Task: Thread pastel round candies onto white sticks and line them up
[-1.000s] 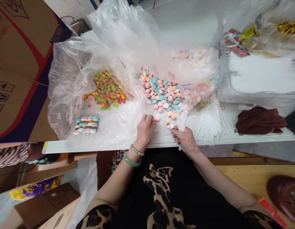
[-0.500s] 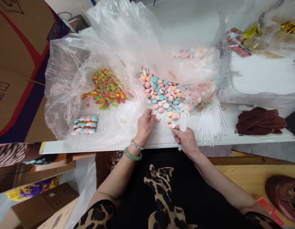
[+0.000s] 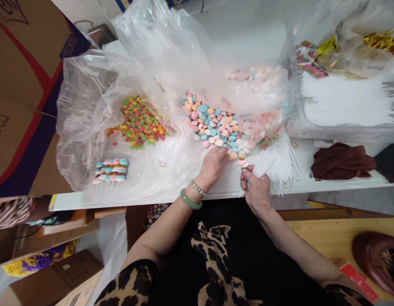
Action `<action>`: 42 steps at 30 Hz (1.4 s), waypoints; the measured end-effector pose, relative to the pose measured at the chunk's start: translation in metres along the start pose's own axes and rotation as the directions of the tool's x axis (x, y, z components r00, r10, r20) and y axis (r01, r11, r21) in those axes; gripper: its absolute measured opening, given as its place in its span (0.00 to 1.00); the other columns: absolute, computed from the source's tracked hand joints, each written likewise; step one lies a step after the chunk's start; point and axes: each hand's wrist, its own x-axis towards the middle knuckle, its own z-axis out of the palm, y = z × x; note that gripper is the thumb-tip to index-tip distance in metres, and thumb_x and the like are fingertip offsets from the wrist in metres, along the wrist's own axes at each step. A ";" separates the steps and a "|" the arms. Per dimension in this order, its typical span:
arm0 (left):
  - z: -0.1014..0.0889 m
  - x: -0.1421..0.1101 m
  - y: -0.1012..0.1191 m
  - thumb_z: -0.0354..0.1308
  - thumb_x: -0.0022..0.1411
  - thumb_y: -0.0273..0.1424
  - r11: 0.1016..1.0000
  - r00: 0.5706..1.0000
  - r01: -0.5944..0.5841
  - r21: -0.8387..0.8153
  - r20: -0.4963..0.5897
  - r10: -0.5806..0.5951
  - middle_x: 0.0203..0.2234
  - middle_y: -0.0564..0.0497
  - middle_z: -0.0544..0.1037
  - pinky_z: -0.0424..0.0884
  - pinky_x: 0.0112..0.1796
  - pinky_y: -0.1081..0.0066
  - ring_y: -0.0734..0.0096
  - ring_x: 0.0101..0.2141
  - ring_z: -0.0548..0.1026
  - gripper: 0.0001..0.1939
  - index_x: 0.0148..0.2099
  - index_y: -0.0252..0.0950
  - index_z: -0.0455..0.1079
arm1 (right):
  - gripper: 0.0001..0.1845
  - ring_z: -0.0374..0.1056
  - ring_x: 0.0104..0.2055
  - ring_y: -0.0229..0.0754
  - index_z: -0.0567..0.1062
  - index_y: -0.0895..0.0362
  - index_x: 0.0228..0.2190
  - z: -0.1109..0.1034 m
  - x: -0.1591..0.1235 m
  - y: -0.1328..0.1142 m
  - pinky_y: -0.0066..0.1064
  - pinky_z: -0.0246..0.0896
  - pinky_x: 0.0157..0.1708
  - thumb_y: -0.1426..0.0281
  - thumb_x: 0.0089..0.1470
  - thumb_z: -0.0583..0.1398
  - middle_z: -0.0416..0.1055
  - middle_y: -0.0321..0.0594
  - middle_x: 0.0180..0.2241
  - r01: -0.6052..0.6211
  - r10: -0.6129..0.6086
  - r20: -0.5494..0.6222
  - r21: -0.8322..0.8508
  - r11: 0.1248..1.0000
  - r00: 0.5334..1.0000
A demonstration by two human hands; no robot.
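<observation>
Right-hand fingers hold candy skewer, long axis forward.

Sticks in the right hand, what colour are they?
The sticks are white, seen best in the head view.

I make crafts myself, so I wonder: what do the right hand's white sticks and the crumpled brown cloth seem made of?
White sticks: probably smooth plastic, being evenly white and slender, though paper is possible. Brown cloth: soft, dull fabric, judging by its loose folds; fibre unclear.
</observation>
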 end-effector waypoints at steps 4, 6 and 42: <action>0.015 0.005 0.000 0.45 0.68 0.26 0.957 0.991 -0.104 0.271 0.110 0.076 0.38 0.43 0.74 0.65 0.39 0.65 0.63 0.38 0.69 0.11 0.44 0.33 0.69 | 0.10 0.53 0.12 0.29 0.70 0.58 0.26 -0.003 0.003 -0.001 0.22 0.41 0.11 0.69 0.40 0.65 0.64 0.28 0.15 -0.048 0.048 -0.010 -0.002 0.999 0.999; 0.018 0.002 0.000 0.45 0.68 0.26 0.928 0.987 -0.127 0.349 0.140 0.083 0.38 0.42 0.72 0.65 0.39 0.64 0.62 0.38 0.68 0.12 0.45 0.32 0.69 | 0.10 0.54 0.13 0.29 0.70 0.58 0.27 -0.004 0.005 -0.001 0.22 0.42 0.11 0.69 0.40 0.65 0.64 0.28 0.15 -0.055 0.055 -0.004 -0.008 0.998 0.998; -0.049 -0.062 -0.024 0.66 0.54 0.33 -0.134 0.836 0.336 -0.932 0.361 -0.414 0.32 0.48 0.77 0.68 0.28 0.78 0.84 0.24 0.68 0.17 0.46 0.32 0.74 | 0.11 0.72 0.38 0.46 0.79 0.50 0.37 0.014 -0.032 -0.006 0.35 0.63 0.41 0.69 0.56 0.56 0.77 0.37 0.33 0.538 -0.107 0.609 -0.587 0.605 0.786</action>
